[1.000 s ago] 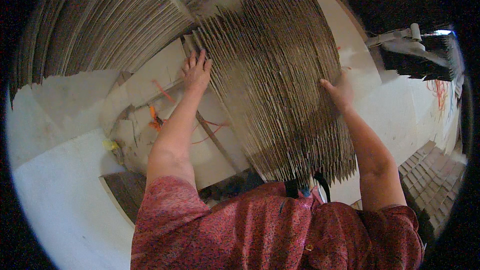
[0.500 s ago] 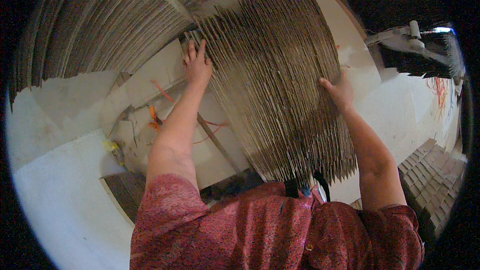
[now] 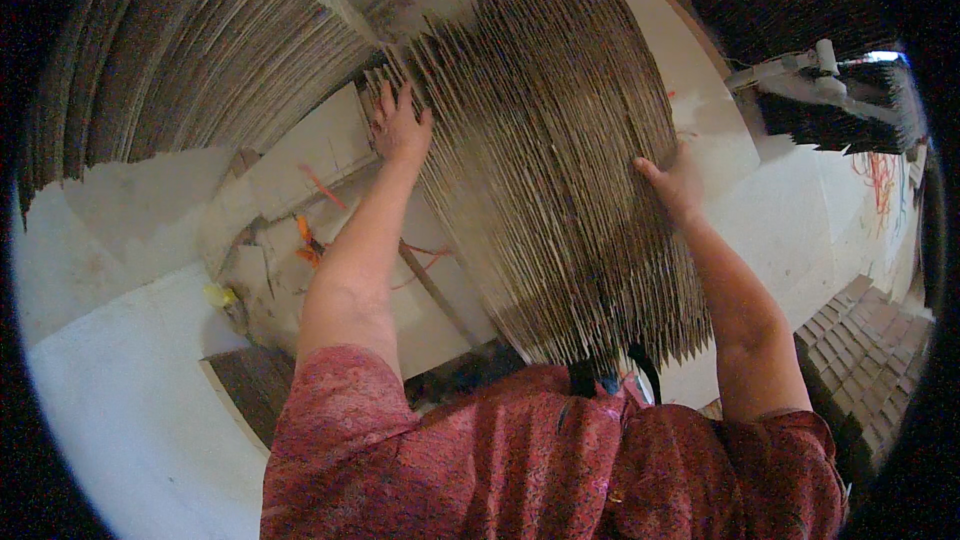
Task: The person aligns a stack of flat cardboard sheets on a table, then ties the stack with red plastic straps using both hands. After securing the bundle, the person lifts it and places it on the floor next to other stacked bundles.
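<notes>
My left hand (image 3: 398, 126) lies flat with fingers spread against the left edge of a big stack of cardboard sheets (image 3: 555, 170), at about eleven o'clock from my chest. My right hand (image 3: 672, 180) presses on the stack's right edge at about one o'clock, thumb out along the sheet ends; I cannot tell how its other fingers lie, since they are hidden behind the stack. The stack stands on edge between both hands, fanned slightly, running from my waist at six o'clock up toward twelve.

Nearest me I see my red patterned sleeves (image 3: 540, 460). Under my left forearm, at nine to ten o'clock, is a pale table (image 3: 290, 165) with a wooden stick (image 3: 435, 290) and bits of orange string (image 3: 310, 240) on it. Farther off at ten o'clock stands a second stack of cardboard (image 3: 180, 60). At four o'clock I see a pile of bricks (image 3: 860, 350), and at two o'clock a dark bundle (image 3: 850, 110) on a white frame.
</notes>
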A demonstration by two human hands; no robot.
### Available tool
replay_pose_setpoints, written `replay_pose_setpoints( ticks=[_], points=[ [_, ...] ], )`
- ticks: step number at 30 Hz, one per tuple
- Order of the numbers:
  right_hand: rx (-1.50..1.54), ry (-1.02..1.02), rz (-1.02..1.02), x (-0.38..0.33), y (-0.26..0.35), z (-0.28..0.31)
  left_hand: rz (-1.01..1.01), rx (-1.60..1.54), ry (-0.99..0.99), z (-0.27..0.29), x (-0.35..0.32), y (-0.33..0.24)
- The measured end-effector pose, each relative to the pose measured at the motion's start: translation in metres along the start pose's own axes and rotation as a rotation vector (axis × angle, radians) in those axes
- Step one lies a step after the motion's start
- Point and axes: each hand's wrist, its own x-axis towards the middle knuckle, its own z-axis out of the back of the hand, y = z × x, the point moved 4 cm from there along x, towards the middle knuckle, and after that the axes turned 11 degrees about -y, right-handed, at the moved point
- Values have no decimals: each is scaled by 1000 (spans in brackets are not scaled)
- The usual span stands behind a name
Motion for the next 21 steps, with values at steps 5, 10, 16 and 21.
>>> replay_pose_setpoints(
  ticks=[5, 10, 16, 21],
  points=[
    [-18, -14, 11, 1, 3, 4, -166, 166, 107, 2, 2, -15],
    [85, -8, -16, -2, -5, -1, 7, 8, 155, 8, 9, -31],
    [28, -26, 23, -3, 1, 3, -4, -58, 86, 8, 5, -35],
    [54, -37, 47, 2, -14, -8, -234, 87, 145, 12, 16, -58]
  ],
)
